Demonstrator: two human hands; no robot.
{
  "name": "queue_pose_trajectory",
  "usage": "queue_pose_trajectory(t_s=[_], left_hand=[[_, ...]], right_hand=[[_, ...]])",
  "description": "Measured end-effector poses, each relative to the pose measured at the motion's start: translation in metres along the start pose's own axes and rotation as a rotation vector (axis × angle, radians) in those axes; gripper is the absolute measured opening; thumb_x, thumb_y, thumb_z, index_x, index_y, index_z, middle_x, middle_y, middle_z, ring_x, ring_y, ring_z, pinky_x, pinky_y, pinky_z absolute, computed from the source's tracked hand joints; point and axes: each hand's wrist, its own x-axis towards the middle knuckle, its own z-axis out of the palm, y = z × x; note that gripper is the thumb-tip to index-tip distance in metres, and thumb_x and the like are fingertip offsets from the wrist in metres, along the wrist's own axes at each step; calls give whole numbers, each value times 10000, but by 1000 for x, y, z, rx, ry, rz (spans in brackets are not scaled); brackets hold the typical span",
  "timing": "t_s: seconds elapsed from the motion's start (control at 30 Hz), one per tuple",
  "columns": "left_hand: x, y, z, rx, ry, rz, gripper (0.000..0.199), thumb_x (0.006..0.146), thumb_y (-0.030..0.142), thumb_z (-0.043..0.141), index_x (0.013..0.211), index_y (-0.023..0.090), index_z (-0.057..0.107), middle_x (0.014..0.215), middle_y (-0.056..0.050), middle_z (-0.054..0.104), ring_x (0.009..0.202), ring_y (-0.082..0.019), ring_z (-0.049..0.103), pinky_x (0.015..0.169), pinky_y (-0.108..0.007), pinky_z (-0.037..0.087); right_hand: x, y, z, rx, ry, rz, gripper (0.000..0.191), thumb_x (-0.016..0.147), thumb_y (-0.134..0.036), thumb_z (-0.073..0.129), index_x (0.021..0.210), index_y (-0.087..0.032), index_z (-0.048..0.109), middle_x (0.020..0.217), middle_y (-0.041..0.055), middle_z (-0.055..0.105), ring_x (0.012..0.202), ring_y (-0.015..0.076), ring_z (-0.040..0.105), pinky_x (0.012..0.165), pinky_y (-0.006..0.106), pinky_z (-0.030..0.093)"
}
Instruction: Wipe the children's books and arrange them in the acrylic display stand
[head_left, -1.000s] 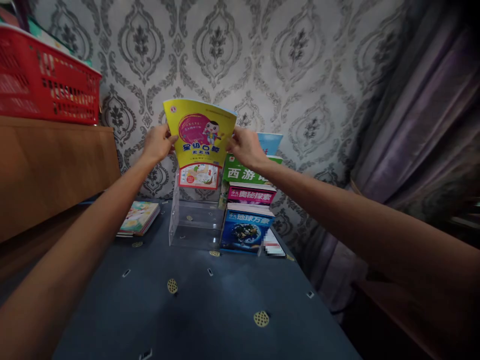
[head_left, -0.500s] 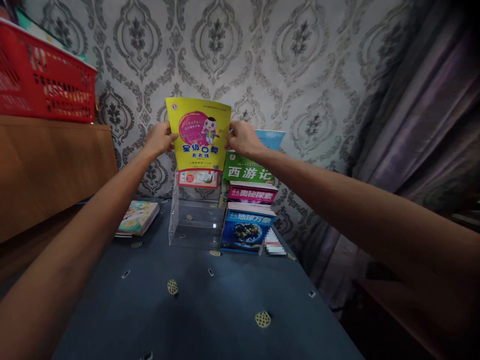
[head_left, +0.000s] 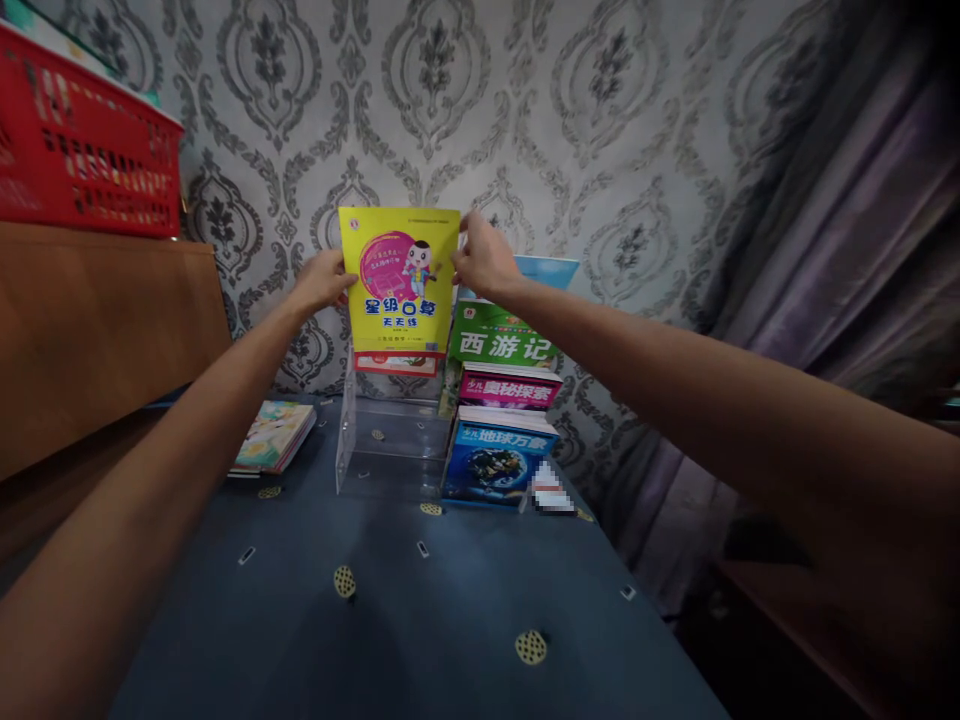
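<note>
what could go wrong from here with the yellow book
The yellow book is held only by its side edges, between the left hand and right hand, so it might slip. Its lower end overlaps a red-edged book and could catch there. The right hand also looks close to the green book and might nudge it.

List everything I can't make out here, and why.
Head view: red-bordered cover, mostly hidden behind the yellow workbook.
Head view: light-blue book, largely hidden by the right hand, its forearm and the green book.
Head view: red basket, cut off by the left edge; its walls obscure the contents.
Head view: book stack, partly behind the left forearm.
Head view: white item beside the clear rack, pixelated.
</note>
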Motion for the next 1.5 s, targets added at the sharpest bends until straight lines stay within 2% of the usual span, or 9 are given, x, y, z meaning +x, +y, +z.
queue_pose_trajectory(t_s=[0.07,0.17,0.37,0.5,0.7,1.0,1.1,1.23,1.5], left_hand=[[1,0,2,15,-25,17,249,802,219,646,1044,157,652,739,-37,692,593,-190,673,624,-309,563],[1,-2,5,34,-48,37,231,799,197,626,1024,158,657,700,-19,681,553,-167,650,601,-286,553],[-3,-4,9,6,-56,31,198,794,187,611,984,158,659,674,-10,674,535,-160,639,559,-267,538],[-3,-6,10,6,-63,37,195,790,195,619,978,157,658,690,-22,682,551,-177,651,552,-281,542],[-1,-11,15,23,-89,5,224,800,198,605,1013,166,666,755,-55,702,652,-226,696,614,-342,577],[-4,-19,23,3,-98,-17,268,812,195,563,1068,168,639,837,-52,709,652,-204,684,549,-292,558],[-6,-21,25,8,-105,-1,266,798,203,578,1054,179,648,778,-28,697,639,-186,672,545,-263,549],[-10,-21,26,24,-105,16,241,810,199,548,1026,174,653,766,-34,691,643,-182,668,537,-247,541],[-20,-22,22,37,-121,22,291,832,256,538,1098,164,611,941,-68,709,699,-178,667,542,-235,534]], right_hand=[[-3,-2,-1,-1,43,55,434,959,-163,431,1391,-127,432,1043,134,728,1013,285,668,871,414,512],[-6,-4,-3,-4,36,59,481,936,-150,465,1416,-141,434,1023,114,725,1010,284,666,868,404,509],[-4,-3,-6,-105,2,47,365,985,-290,448,1312,-185,571,1077,138,713,1032,324,657,865,448,516],[-3,-7,-7,-222,19,20,354,998,-250,395,1246,-170,634,1187,173,680,1120,361,619,891,470,506],[-5,-12,-8,-370,10,4,364,1005,-254,365,1096,-159,704,1213,211,647,1020,365,647,806,488,523],[0,-9,-2,-374,-62,-27,269,939,-294,583,980,-82,743,1129,250,668,1031,431,653,799,504,518],[-1,-3,1,-377,-73,-40,284,901,-364,652,958,-107,755,1068,227,700,1020,408,669,801,486,535],[-1,-1,0,-404,-64,-42,295,927,-332,577,978,-106,759,1061,232,713,988,378,682,784,476,546],[0,-10,-10,-323,-26,41,313,947,-192,446,1082,-105,715,1137,226,695,1054,376,652,836,494,514]])
